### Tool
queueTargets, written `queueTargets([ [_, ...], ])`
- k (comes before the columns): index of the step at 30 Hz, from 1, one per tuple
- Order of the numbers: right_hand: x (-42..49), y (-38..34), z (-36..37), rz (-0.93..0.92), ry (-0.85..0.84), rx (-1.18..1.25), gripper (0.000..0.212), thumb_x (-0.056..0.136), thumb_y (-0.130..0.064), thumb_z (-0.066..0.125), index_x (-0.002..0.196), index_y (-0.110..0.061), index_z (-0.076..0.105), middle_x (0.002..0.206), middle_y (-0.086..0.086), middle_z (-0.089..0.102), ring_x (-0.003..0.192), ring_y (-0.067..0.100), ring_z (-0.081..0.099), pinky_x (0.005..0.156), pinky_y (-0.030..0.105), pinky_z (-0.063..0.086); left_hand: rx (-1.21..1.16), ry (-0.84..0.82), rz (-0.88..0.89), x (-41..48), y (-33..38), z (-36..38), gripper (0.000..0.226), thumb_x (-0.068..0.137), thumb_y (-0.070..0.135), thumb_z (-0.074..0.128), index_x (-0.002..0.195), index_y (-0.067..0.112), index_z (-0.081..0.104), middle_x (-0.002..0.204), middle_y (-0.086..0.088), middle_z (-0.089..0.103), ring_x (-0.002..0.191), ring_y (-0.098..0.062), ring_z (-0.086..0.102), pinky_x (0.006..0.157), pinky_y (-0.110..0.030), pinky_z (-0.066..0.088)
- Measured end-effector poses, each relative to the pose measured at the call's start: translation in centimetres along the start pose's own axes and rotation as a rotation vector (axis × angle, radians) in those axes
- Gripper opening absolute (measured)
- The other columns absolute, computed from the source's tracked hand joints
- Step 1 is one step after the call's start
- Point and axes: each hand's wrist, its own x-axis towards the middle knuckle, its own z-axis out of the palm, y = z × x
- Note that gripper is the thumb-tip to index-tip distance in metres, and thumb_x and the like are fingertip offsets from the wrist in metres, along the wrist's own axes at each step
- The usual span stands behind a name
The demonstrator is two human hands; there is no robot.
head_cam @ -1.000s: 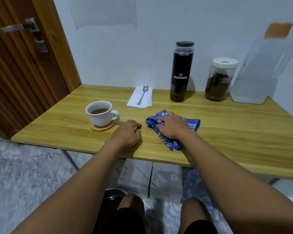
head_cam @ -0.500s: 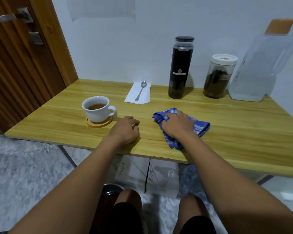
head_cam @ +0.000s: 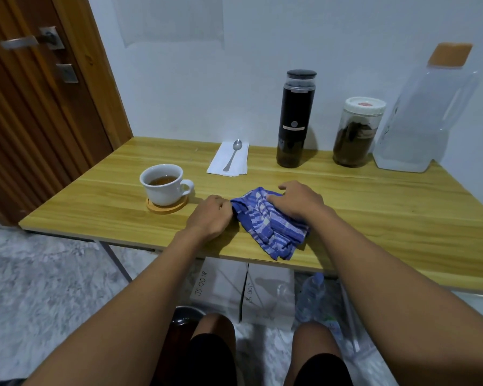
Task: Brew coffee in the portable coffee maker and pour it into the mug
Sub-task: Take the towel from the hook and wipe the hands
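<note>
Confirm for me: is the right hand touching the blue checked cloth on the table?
Touching. The head view shows the right hand lying on top of the blue checked cloth, its palm and fingers covering the cloth's upper part.

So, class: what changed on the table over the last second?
The right hand slid the blue checked cloth right, then back left, up against the curled left hand. The white ceramic mug, tall black coffee maker and left hand stayed put.
</note>
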Motion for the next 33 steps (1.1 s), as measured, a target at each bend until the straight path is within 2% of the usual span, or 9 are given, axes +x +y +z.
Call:
queueTargets([
  [3, 0.3, -0.4, -0.4, -0.036, -0.027, 0.042, 0.035, 0.093, -0.042, 0.056, 0.114, -0.016, 0.069, 0.118, 0.005, 0.069, 0.106, 0.028, 0.061, 0.099, 0.047, 0.046, -0.24, 0.039, -0.066, -0.1, 1.4, 0.0, 0.038, 0.101, 0.029, 0.033, 0.069, 0.015, 0.047, 0.073, -0.003, 0.056, 0.073, -0.022, 0.047, 0.063, -0.035, 0.033],
  [7, 0.2, -0.8, -0.2, -0.099, 0.023, 0.153, 0.027, 0.096, -0.026, 0.054, 0.09, -0.009, 0.073, 0.099, 0.012, 0.072, 0.088, 0.026, 0.065, 0.083, 0.043, 0.054, -0.395, 0.075, -0.111, 0.7, 3.3, 0.3, 0.016, 0.099, 0.026, 0.057, 0.094, 0.015, 0.066, 0.087, 0.001, 0.066, 0.075, -0.012, 0.058, 0.064, -0.027, 0.044],
  [10, 0.3, -0.3, 0.5, -0.088, 0.036, 0.145, 0.022, 0.097, -0.032, 0.057, 0.113, -0.022, 0.067, 0.128, 0.007, 0.059, 0.118, 0.026, 0.052, 0.093, 0.04, 0.047, -0.541, 0.086, -0.173, 1.0, 4.1, 0.3, 0.011, 0.095, 0.008, 0.063, 0.105, 0.014, 0.061, 0.089, -0.005, 0.063, 0.07, -0.013, 0.057, 0.058, -0.023, 0.046],
  [12, 0.0, 0.3, 0.5, -0.055, -0.008, 0.125, 0.05, 0.095, -0.041, 0.059, 0.14, -0.021, 0.05, 0.143, 0.008, 0.049, 0.13, 0.028, 0.045, 0.101, 0.041, 0.043, -0.598, 0.095, -0.184, 1.1, 4.5, -0.1, 0.02, 0.094, 0.001, 0.06, 0.11, 0.013, 0.057, 0.085, -0.005, 0.059, 0.067, -0.014, 0.055, 0.058, -0.024, 0.046],
  [14, 0.1, 0.6, 0.0, -0.021, -0.054, 0.163, 0.062, 0.094, -0.044, 0.062, 0.146, -0.015, 0.043, 0.143, 0.009, 0.051, 0.127, 0.029, 0.051, 0.1, 0.04, 0.044, -0.604, 0.096, -0.173, 1.1, 4.8, -0.8, 0.024, 0.094, 0.0, 0.058, 0.113, 0.014, 0.056, 0.084, -0.004, 0.058, 0.067, -0.014, 0.053, 0.061, -0.026, 0.046],
  [18, 0.0, 0.1, -1.6, -0.066, -0.128, 0.258, 0.041, 0.091, -0.04, 0.067, 0.107, -0.003, 0.069, 0.103, 0.016, 0.068, 0.089, 0.022, 0.062, 0.082, 0.04, 0.049, -0.578, 0.108, -0.125, 1.1, 5.1, -2.3, 0.024, 0.095, 0.002, 0.054, 0.115, 0.015, 0.059, 0.082, -0.003, 0.054, 0.065, -0.015, 0.047, 0.058, -0.026, 0.039],
  [22, -0.9, -1.2, -3.7, -0.214, -0.069, 0.359, 0.031, 0.091, -0.034, 0.067, 0.088, -0.004, 0.064, 0.084, 0.013, 0.059, 0.077, 0.022, 0.054, 0.068, 0.036, 0.042, -0.577, 0.147, -0.069, 0.9, 6.3, -4.7, 0.021, 0.095, 0.006, 0.05, 0.099, 0.023, 0.062, 0.085, -0.005, 0.061, 0.068, -0.017, 0.052, 0.062, -0.028, 0.043],
  [27, -1.7, -4.2, -7.8, -0.407, 0.04, 0.416, 0.02, 0.09, -0.033, 0.069, 0.093, -0.013, 0.064, 0.096, 0.005, 0.067, 0.087, 0.018, 0.061, 0.076, 0.034, 0.047, -0.503, 0.172, 0.067, 0.5, 8.4, -9.4, 0.013, 0.093, 0.024, 0.059, 0.1, 0.019, 0.068, 0.095, 0.001, 0.07, 0.075, -0.011, 0.064, 0.059, -0.02, 0.047],
  [33, -2.8, -8.6, -13.4, -0.593, 0.108, 0.427, 0.016, 0.089, -0.04, 0.07, 0.095, -0.031, 0.059, 0.101, -0.01, 0.063, 0.088, 0.004, 0.06, 0.066, 0.022, 0.043, -0.376, 0.228, 0.229, -0.2, 10.9, -16.5, 0.006, 0.097, 0.03, 0.065, 0.097, 0.029, 0.07, 0.093, 0.004, 0.072, 0.075, -0.006, 0.069, 0.057, -0.013, 0.052],
])
